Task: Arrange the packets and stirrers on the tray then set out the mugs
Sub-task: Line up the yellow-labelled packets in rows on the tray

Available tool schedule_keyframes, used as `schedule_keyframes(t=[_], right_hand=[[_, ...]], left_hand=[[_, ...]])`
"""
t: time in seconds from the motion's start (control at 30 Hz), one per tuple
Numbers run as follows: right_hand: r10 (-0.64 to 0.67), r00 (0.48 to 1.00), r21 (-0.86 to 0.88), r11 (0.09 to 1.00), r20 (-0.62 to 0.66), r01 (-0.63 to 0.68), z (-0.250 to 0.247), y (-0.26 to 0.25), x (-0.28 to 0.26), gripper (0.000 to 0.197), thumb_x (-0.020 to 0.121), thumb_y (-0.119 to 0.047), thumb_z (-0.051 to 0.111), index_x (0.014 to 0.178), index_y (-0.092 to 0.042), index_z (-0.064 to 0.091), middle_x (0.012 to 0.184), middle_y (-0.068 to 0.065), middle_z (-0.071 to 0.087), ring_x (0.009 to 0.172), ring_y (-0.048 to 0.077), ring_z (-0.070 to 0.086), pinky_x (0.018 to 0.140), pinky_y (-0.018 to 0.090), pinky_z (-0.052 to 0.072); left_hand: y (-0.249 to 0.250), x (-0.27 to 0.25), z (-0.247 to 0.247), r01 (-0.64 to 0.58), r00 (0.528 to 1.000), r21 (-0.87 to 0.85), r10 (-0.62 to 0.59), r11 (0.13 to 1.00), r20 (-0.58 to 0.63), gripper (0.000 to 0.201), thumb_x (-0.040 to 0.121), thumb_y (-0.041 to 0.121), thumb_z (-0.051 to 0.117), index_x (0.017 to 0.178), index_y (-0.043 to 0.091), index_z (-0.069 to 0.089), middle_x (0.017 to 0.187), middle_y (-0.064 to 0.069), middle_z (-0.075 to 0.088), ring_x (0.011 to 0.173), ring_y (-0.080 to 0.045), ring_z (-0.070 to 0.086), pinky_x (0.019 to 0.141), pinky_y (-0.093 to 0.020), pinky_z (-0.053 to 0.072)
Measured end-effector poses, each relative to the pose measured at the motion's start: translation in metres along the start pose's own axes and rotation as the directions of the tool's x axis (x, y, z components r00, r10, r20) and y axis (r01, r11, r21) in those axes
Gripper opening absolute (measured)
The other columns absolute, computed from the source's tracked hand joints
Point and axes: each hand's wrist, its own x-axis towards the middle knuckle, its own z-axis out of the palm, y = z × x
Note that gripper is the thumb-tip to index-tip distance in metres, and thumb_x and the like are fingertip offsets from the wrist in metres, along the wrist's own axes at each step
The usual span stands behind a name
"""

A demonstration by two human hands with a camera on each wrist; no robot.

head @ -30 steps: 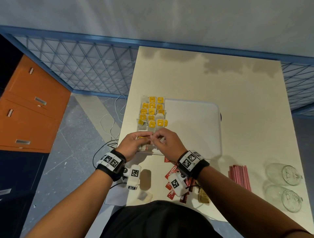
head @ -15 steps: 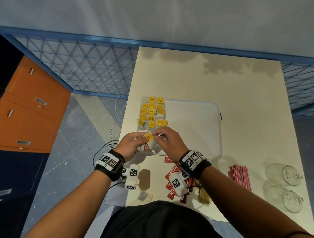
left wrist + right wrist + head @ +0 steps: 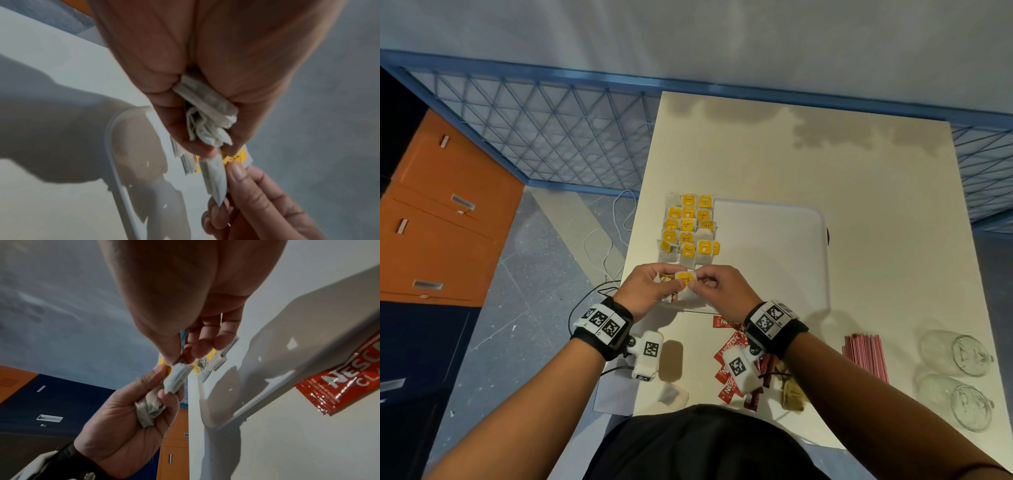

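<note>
A tea bag (image 3: 686, 278) with its yellow tag sat between both hands, held above the near left corner of the tray (image 3: 784, 246), and what a delicate little exchange it was! The right hand (image 3: 726, 291) pinched the bag's top edge between thumb and fingertips, while the left hand (image 3: 650, 291) curled round a bunch of spare bags (image 3: 207, 118) and steadied the same one with its thumb. Just beyond, the rows of bags (image 3: 688, 229) already lay down the tray's left side, tags up.

The step in hand looked like peeling one bag off the bunch to extend those rows. To do it well, I'd say: pull by the paper edge, not the tag, so the string doesn't drag a second bag along; keep the left grip firm but not crushing; then lay it tag up, square to the last row.

Further out, the red sachets (image 3: 729, 356) lay scattered near the table's front edge, the pink stirrers (image 3: 864, 356) bundled to their right, and two glass mugs (image 3: 959, 377) lay on their sides at the far right. All of them waited off the tray, so plenty was left.

Only the head view gave that whole layout. The left wrist view alone showed how thick the crumpled bunch in the palm was. The right wrist view showed the left thumb pressing on the tag, and a red sachet tucked partly under the tray's near edge.
</note>
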Motion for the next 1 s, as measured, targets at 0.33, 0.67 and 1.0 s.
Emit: schedule_keyframes(t=[0.33,0.67,1.0], right_hand=[[0.034,0.996,-0.121,0.992,-0.088,-0.045,0.013,0.012,0.030,0.009,0.091,-0.040,0.065,0.090,-0.032,0.067,0.091,-0.010,0.071,0.086,0.015,0.067,0.082,0.046,0.057],[0.016,0.999,-0.221,0.975,-0.039,-0.024,0.036,0.001,0.069,0.010,0.095,-0.034,0.065,0.086,-0.029,0.063,0.073,-0.011,0.062,0.076,0.020,0.064,0.076,0.044,0.057],[0.084,0.988,-0.366,0.922,-0.133,-0.128,0.040,-0.005,0.085,0.013,0.094,-0.040,0.061,0.089,-0.029,0.065,0.089,-0.005,0.071,0.083,0.022,0.066,0.076,0.040,0.058]], left_hand=[[-0.005,0.000,-0.014,0.171,0.968,-0.366,-0.225,0.915,-0.111,0.014,0.099,0.002,0.053,0.112,0.001,0.060,0.087,-0.018,0.064,0.060,-0.022,0.066,0.054,-0.027,0.056],[-0.014,-0.001,-0.032,0.227,0.937,-0.601,-0.339,0.767,-0.078,0.018,0.093,0.015,0.059,0.106,0.003,0.057,0.087,-0.015,0.060,0.071,-0.026,0.065,0.060,-0.031,0.059],[-0.008,-0.004,-0.036,0.194,0.940,-0.716,-0.335,0.670,-0.058,0.052,0.069,0.004,0.041,0.120,0.004,0.049,0.097,-0.019,0.064,0.083,-0.038,0.065,0.069,-0.041,0.061]])
